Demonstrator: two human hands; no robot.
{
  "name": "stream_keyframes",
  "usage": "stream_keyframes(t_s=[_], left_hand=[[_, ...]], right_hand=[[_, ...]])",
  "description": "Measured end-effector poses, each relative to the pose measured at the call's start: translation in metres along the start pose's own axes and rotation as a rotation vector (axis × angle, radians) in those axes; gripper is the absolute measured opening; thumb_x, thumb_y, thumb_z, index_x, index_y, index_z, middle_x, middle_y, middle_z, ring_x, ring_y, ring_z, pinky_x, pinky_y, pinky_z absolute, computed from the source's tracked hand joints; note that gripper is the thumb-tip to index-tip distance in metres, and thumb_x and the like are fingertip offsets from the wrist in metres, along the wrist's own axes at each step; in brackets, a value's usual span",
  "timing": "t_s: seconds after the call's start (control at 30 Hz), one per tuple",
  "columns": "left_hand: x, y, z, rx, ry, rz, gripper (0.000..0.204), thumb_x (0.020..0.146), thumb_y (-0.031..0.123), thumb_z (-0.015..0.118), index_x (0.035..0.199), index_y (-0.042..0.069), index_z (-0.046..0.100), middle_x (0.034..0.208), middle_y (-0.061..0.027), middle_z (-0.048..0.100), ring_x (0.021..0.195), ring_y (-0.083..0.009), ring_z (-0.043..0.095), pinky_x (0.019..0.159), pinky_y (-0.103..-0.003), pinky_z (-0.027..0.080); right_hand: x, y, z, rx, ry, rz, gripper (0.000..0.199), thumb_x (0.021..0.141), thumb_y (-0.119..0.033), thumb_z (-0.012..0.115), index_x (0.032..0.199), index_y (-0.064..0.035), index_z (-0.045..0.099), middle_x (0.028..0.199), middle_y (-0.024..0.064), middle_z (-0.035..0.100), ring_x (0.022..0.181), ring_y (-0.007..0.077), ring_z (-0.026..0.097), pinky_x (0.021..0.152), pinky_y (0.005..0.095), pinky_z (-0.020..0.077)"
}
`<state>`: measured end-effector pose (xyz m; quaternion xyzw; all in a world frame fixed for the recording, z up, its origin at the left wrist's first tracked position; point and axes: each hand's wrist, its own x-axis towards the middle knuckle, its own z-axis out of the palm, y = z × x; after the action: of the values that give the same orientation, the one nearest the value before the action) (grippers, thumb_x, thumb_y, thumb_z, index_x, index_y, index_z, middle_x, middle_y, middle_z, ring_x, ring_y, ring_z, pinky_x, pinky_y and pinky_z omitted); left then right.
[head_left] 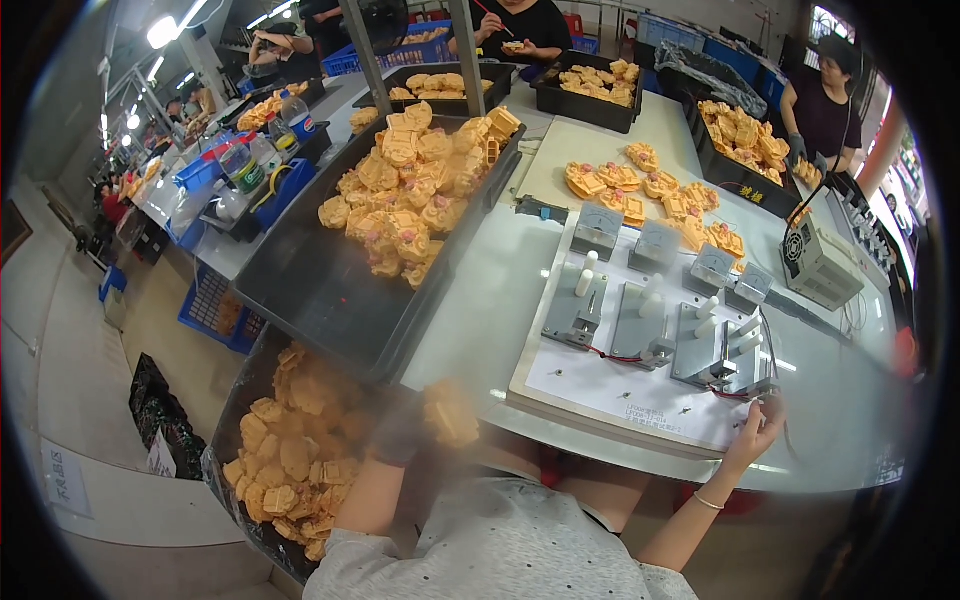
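Observation:
My left hand, smeared by motion, is closed on a light-orange molded plastic part between the lower bin and the table's near edge. My right hand is at the near end of the rightmost metal fixture, its fingers bent together around something too small to make out. Several such fixtures with white pegs stand on a white board. Behind them is a row of meters, among them a grey box meter. Red and black wires run between the fixtures.
A black tray heaped with orange parts stands to my left. Below it, a lined bin holds more. Several loose parts lie beyond the meters. A beige power supply sits at right. Other people work across the table.

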<state>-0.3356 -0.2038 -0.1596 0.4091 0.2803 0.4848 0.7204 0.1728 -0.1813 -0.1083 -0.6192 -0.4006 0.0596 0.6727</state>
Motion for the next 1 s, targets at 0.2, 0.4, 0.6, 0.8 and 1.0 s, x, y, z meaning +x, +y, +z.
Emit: stream_keyframes(t_s=[0.2, 0.4, 0.6, 0.8, 1.0], left_hand=[[-0.004, -0.007, -0.008, -0.052, -0.018, 0.022, 0.063, 0.074, 0.036, 0.077, 0.116, -0.002, 0.049, 0.106, -0.0206, 0.061, 0.09, -0.0231, 0.063, 0.075, -0.033, 0.054], [-0.013, -0.029, -0.031, -0.066, 0.225, -0.062, 0.061, 0.073, 0.036, 0.077, 0.114, 0.0, 0.05, 0.104, -0.0206, 0.061, 0.089, -0.0232, 0.064, 0.073, -0.033, 0.054], [-0.012, -0.02, -0.021, 0.1, 0.152, 0.015, 0.056, 0.075, 0.036, 0.076, 0.111, 0.001, 0.05, 0.1, -0.0207, 0.061, 0.085, -0.0258, 0.064, 0.069, -0.035, 0.055], [0.016, 0.027, 0.057, 0.0, -0.091, 0.146, 0.03, 0.074, 0.0, 0.052, 0.05, 0.015, 0.039, 0.05, 0.003, 0.039, 0.045, -0.0055, 0.035, 0.041, -0.022, 0.027], [-0.02, -0.018, -0.017, -0.102, 0.054, 0.014, 0.035, 0.071, 0.014, 0.069, 0.092, 0.009, 0.041, 0.081, -0.0136, 0.052, 0.07, -0.0195, 0.053, 0.059, -0.032, 0.044]], right_hand=[[-0.001, 0.0, -0.001, 0.009, -0.009, 0.009, 0.032, 0.085, -0.002, 0.054, 0.116, -0.0046, 0.052, 0.097, 0.0003, 0.052, 0.085, 0.0068, 0.048, 0.069, 0.0203, 0.0379], [-0.001, 0.002, -0.001, 0.014, -0.016, -0.013, 0.031, 0.085, -0.003, 0.054, 0.116, -0.0048, 0.052, 0.098, -0.0001, 0.052, 0.086, 0.0066, 0.048, 0.069, 0.0202, 0.0377], [-0.001, 0.003, 0.001, 0.008, 0.008, -0.008, 0.031, 0.085, -0.004, 0.056, 0.116, -0.0046, 0.052, 0.096, -0.0007, 0.051, 0.084, 0.0058, 0.047, 0.068, 0.0192, 0.0373], [0.001, -0.001, 0.0, -0.025, -0.002, -0.068, 0.031, 0.085, -0.004, 0.055, 0.117, -0.0048, 0.052, 0.097, 0.0001, 0.053, 0.084, 0.0063, 0.048, 0.069, 0.0196, 0.0374], [0.0, 0.0, 0.0, -0.013, 0.063, -0.041, 0.037, 0.085, -0.007, 0.057, 0.121, -0.006, 0.05, 0.107, 0.003, 0.05, 0.092, 0.0099, 0.048, 0.079, 0.0236, 0.0381]])
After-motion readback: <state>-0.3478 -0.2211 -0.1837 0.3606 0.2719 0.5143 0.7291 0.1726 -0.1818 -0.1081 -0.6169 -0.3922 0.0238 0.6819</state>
